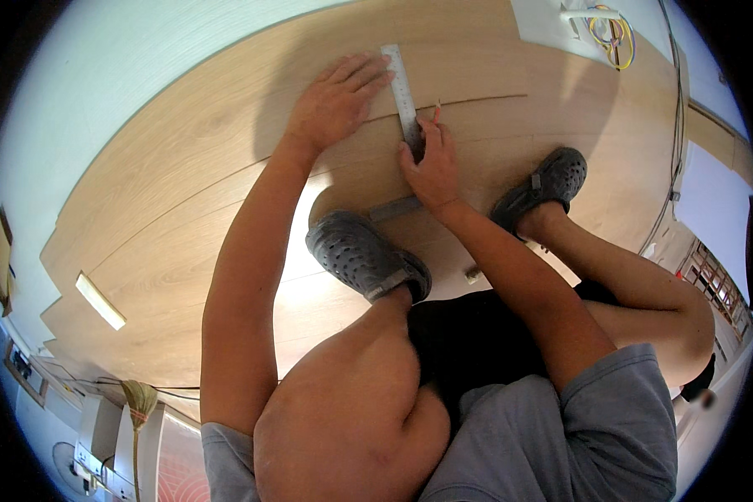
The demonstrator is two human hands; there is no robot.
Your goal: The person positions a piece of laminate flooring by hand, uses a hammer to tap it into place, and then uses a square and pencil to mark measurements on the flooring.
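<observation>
A metal ruler [400, 84] with a dark lower end, perhaps a square, lies across a seam in the light wood planks [226, 109]. My left hand [335, 99] rests flat on the planks left of it, fingers stretched out, fingertips at the ruler's upper edge. At the lower end is my right hand [432, 167], its fingers closed round the dark part. A red pencil [437, 112] sticks up from between those same fingers. How much of the ruler's dark end the right hand covers is hidden.
My feet in dark clogs [368, 255] stand on the planks, with a grey flat strip [395, 208] between them. A pale wood offcut [100, 299] lies at the left. Coiled coloured wires [612, 33] hang at the far right. A broom [139, 406] stands lower left.
</observation>
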